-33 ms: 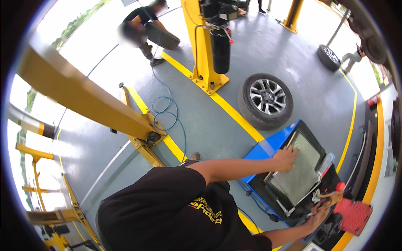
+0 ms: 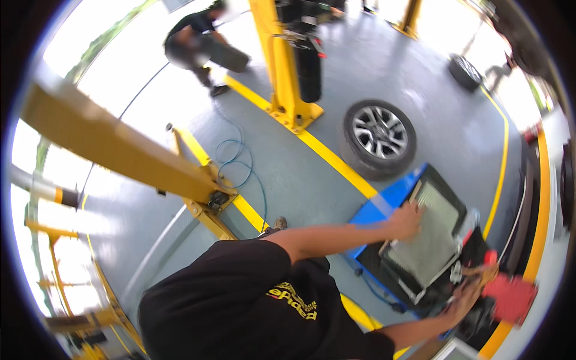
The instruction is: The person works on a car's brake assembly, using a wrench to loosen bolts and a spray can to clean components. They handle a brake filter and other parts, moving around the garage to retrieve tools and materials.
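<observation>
A flat, silvery finned core, like a radiator, lies in a black frame on a blue cart. My left hand rests on the core's near-left edge, its fingers stretched over the fins, slightly blurred. At the core's lower right corner, beside metal pipe fittings, my right hand has its fingers curled. What it holds is smeared and partly hidden. A blue-green hose runs along the cart toward that hand. A red pad-like block sits just beyond it.
A wheel with tyre lies on the floor past the cart; another wheel is farther right. Yellow lift posts and an arm stand left. A coiled air hose lies on the floor. Another person bends over a tyre.
The view has shifted slightly, and the picture is blurrier. Both hands keep nearly the same places at the core. The far person and the wheels show no clear movement.
</observation>
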The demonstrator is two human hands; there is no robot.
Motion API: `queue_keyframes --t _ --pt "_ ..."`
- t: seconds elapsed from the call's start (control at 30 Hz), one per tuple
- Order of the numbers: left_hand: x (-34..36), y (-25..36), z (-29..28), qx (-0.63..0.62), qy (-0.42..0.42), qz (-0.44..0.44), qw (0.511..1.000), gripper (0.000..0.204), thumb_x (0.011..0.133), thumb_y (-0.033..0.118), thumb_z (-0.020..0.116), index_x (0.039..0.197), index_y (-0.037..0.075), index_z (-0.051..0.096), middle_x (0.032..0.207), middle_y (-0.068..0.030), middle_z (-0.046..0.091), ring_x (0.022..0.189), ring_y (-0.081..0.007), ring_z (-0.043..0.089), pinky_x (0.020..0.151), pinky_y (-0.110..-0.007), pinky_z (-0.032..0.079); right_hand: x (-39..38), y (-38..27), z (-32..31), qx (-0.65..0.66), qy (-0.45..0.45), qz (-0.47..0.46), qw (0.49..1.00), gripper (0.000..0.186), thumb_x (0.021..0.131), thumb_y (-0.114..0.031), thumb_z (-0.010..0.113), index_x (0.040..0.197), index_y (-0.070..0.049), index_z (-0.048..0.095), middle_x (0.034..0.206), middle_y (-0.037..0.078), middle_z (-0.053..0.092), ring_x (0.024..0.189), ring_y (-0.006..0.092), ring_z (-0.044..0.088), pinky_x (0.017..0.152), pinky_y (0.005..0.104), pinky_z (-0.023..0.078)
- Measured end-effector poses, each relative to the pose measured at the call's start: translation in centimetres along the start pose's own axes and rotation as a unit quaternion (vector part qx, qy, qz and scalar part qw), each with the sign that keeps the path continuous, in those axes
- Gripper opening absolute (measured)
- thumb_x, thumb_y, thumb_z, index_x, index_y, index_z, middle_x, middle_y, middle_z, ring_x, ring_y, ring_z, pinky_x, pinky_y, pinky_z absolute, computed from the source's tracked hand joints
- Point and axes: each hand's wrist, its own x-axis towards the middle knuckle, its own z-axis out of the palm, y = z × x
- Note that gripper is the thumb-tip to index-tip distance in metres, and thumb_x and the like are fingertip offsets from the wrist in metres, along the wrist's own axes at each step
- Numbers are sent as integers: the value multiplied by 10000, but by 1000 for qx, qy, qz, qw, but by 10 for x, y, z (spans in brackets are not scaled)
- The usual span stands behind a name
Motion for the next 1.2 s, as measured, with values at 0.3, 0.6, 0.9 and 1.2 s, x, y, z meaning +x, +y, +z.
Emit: queue_keyframes --t 0.3,0.6,0.9,1.2 --pt "-4 -36 3 -66 109 107 986 683 1023 335 707 1539 -36 458 1496 -292 498 1390 -496 500 1180 -544 410 85 46 48 -357 67 -129 923 468 1095 -448 598 1209 -6 702 1112 212 737 1088 383 721 938 476 525" --pt "-18 -45 -2 -132 97 107 981 604 1051 302 696 1557 36 501 1427 -180 533 1155 -250 662 902 -372 572 74 72 97 -536 44 -153 829 479 1118 -363 538 1445 -21 614 1219 277 660 1103 458 639 1006 544 494" --pt "-44 -77 -50 -174 50 56 982 504 1079 258 668 1522 48 549 1426 -160 609 1119 -234 688 903 -357 576 48 72 73 -450 105 -92 882 562 1090 -454 602 1383 20 672 1124 266 711 1115 428 683 1000 483 520" --pt "-188 -251 -146 -162 155 -140 964 388 1107 257 605 1371 -20 667 1197 -167 764 1017 -244 748 930 -367 577 -11 -160 97 -355 169 -212 895 446 1129 -359 584 1419 -33 677 1276 154 752 1182 233 703 1046 378 526"
